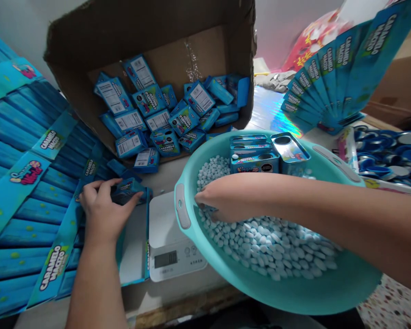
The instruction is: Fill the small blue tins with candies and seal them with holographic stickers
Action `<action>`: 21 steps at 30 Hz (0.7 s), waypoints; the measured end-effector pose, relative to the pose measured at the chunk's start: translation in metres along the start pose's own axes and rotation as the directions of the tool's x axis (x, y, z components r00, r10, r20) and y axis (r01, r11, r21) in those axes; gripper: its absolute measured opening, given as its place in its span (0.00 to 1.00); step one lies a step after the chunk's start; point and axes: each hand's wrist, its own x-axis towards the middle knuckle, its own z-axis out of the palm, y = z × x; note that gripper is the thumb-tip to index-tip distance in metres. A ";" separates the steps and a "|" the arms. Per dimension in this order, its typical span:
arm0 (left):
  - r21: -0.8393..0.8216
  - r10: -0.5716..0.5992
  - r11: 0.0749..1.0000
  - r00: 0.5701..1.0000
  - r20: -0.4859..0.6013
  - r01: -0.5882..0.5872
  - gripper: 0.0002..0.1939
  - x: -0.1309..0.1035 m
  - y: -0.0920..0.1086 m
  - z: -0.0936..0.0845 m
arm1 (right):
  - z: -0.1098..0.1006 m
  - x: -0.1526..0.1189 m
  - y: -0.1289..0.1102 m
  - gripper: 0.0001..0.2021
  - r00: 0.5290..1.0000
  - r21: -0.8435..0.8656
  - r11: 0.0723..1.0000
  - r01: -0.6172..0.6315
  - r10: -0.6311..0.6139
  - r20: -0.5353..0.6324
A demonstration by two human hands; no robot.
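Observation:
My left hand has its thumb and fingers around a small blue candy box, at the far end of a blue tray with a white inside. My right hand reaches into the turquoise basin, its fingers down among the pale blue candies near the left rim; they are partly hidden. Blue tins stand in the basin beyond my right forearm, and another tin leans beside them. Between tray and basin lies a white scale, partly under the basin rim.
A cardboard box on its side holds several small blue boxes. Stacked blue display boxes fill the left. Fanned blue packaging stands at the back right, above a container of round blue-and-silver lids.

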 end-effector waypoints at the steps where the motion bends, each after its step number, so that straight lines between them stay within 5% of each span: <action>1: 0.027 -0.009 1.000 1.000 0.009 0.009 0.28 0.000 -0.002 0.001 | 0.000 0.000 0.000 0.13 1.000 0.000 1.000 0.000 0.000 0.007; 5: 0.146 0.025 0.989 1.000 0.017 -0.027 0.28 -0.001 0.003 -0.004 | -0.003 0.001 0.000 0.13 1.000 0.000 1.000 -0.002 0.002 0.028; 9: 0.182 0.187 0.964 0.981 0.050 -0.193 0.22 -0.001 0.035 -0.017 | -0.002 0.001 0.000 0.14 1.000 0.000 1.000 -0.001 0.001 0.013; 11: 0.186 0.276 0.931 0.938 0.209 -0.315 0.16 -0.001 0.057 -0.019 | -0.001 0.002 0.001 0.15 1.000 0.001 1.000 0.010 -0.010 0.004; 14: 0.196 0.271 0.885 0.811 0.519 -0.422 0.14 0.001 0.086 -0.014 | 0.001 0.005 0.002 0.16 0.999 0.000 0.999 0.040 -0.040 -0.017; 16: 0.201 0.195 0.892 0.746 0.637 -0.405 0.16 0.004 0.096 -0.009 | 0.001 0.006 0.002 0.15 0.998 0.001 0.999 0.051 -0.051 -0.027; 21: 0.127 0.045 0.970 0.672 0.739 -0.206 0.17 0.014 0.095 0.006 | 0.001 0.008 0.000 0.16 0.999 -0.001 0.999 0.047 -0.047 -0.015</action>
